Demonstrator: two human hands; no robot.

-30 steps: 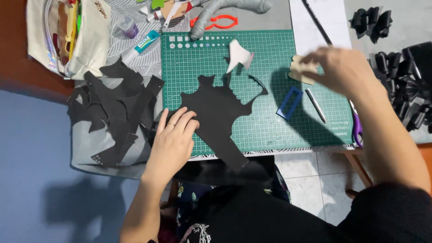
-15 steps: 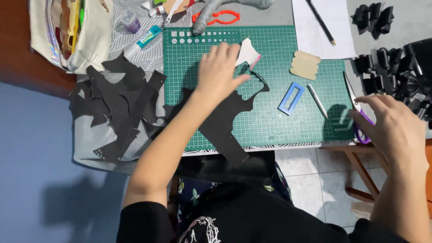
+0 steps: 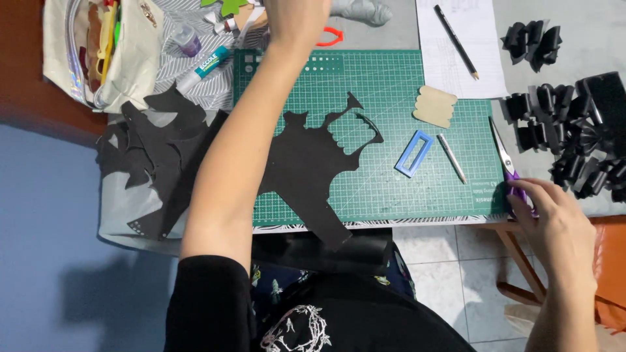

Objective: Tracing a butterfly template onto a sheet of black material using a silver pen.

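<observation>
Nearest, at the table's right edge, the right hand [image 3: 544, 218] curls its fingers over the purple handles of the scissors [image 3: 507, 163], whose blades point away along the green cutting mat [image 3: 391, 98]. The scissors look light and rigid; the looped handles seem the safe place to take hold, away from the sharp tips. Left of them lies a black paper cutout [image 3: 313, 163], thin and probably easily creased. Farthest, the left hand [image 3: 297, 19] reaches past the mat's far edge; whether it grips anything cannot be told.
</observation>
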